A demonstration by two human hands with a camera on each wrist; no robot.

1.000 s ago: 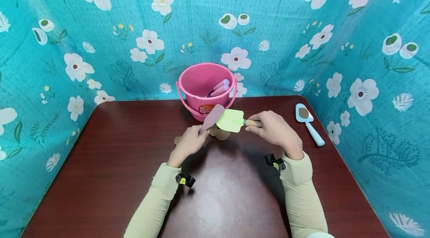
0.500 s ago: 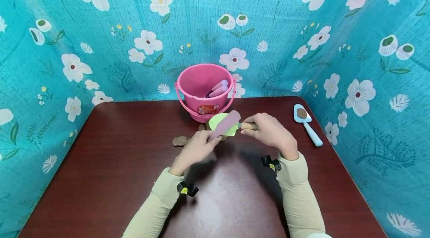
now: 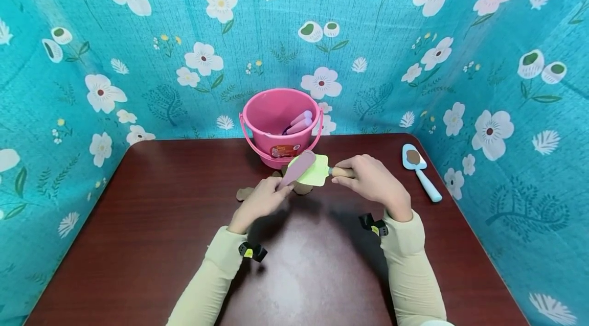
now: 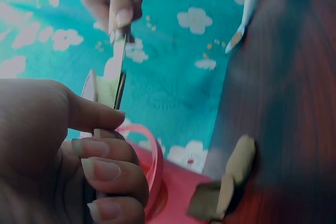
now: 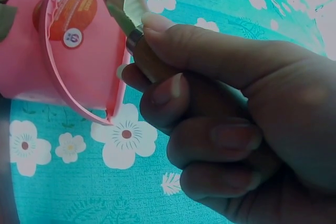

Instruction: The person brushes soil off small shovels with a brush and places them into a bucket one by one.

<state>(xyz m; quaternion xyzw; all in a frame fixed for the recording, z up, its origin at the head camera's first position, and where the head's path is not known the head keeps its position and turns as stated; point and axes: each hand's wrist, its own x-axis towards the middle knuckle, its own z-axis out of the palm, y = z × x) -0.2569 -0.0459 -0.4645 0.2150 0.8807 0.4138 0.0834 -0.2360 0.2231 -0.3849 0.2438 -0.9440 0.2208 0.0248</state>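
My left hand [image 3: 259, 201] holds a flat mauve strip with a rounded end [image 3: 300, 166], its fingers curled in the left wrist view. The strip slants up to the right and overlaps the blade of a lime-green trowel [image 3: 317, 172] in the head view. My right hand [image 3: 371, 182] grips that trowel by its wooden handle [image 5: 149, 61], blade pointing left. Seen edge-on in the left wrist view, the strip [image 4: 121, 90] lies right at the trowel blade. Below the two tools, brown lumps [image 3: 302, 187] lie on the table, partly hidden.
A pink bucket [image 3: 262, 143] stands just behind the tools, with purple-handled things [image 3: 300, 125] inside. A light-blue trowel [image 3: 429, 187] with a brown patch on its blade lies at the right edge of the dark red table [image 3: 175, 244]. Flowered blue cloth [image 3: 175, 14] hangs behind.
My left hand swept the mauve strip rightward across the trowel blade, then drew it back left. My right hand shifted slightly left with the trowel.
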